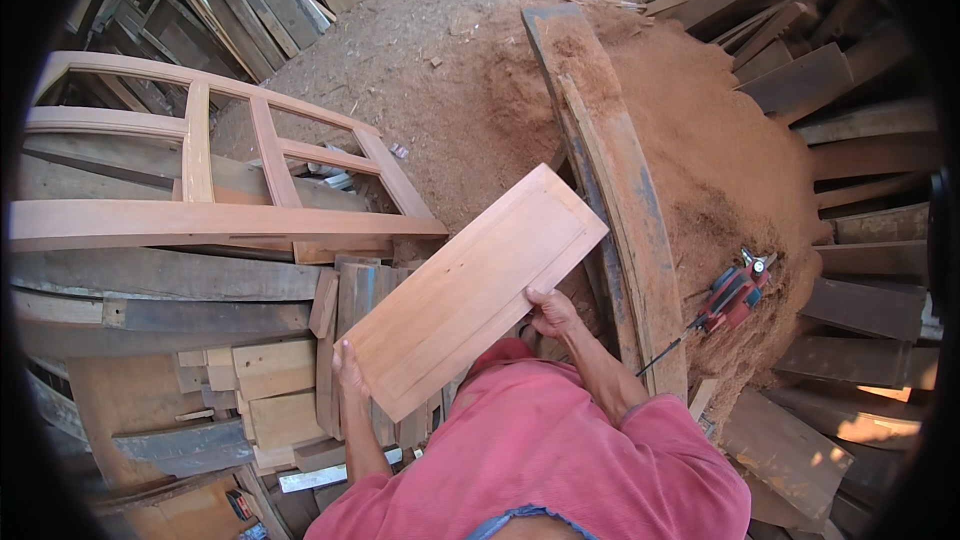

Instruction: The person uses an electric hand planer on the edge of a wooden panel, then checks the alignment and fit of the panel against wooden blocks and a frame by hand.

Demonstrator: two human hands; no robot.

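I hold a light reddish wooden panel [475, 285] with a raised centre field, tilted up toward the right in front of my chest. My left hand [349, 372] grips its lower left edge. On its lower right edge, my right hand [552, 313] holds with the fingers underneath. Both forearms come out of a pink shirt [550, 460] at the bottom of the view.
A wooden door frame [200, 190] lies on stacked planks at left, with short offcuts [260, 390] below it. A long curved beam [610, 190] runs up the middle beside a sawdust pile [720, 170]. A red power tool [735, 292] rests on the sawdust. Dark boards [860, 320] line the right side.
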